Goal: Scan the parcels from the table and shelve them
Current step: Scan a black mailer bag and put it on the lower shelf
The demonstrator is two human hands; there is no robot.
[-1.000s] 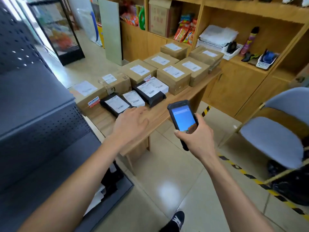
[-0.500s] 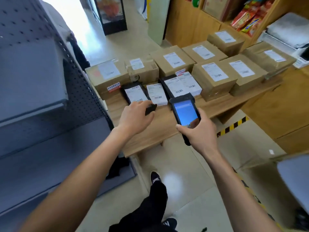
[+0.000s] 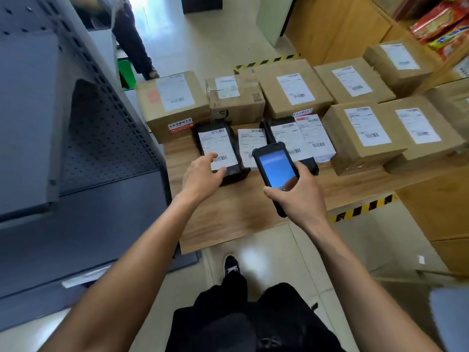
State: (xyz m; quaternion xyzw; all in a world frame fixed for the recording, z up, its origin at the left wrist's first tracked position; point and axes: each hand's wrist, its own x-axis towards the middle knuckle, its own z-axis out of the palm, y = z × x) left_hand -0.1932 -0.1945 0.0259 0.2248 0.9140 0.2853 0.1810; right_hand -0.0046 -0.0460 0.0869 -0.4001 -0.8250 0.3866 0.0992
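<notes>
Label print on every parcel is too small to read. Scanner (image 3: pixel 275 171) covers part of the white parcel (image 3: pixel 250 146) behind it; its screen text is blurred. Left hand (image 3: pixel 200 177) hides the black parcel's (image 3: pixel 220 151) near corner. Boxes at right are cut off by the edge. Bystander (image 3: pixel 129 34) cropped at top.

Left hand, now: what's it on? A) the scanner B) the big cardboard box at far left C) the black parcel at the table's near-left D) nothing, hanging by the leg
C: the left hand reaches over the black parcel, fingers on its white label and thumb at its near edge, while the right hand holds the scanner.
</notes>
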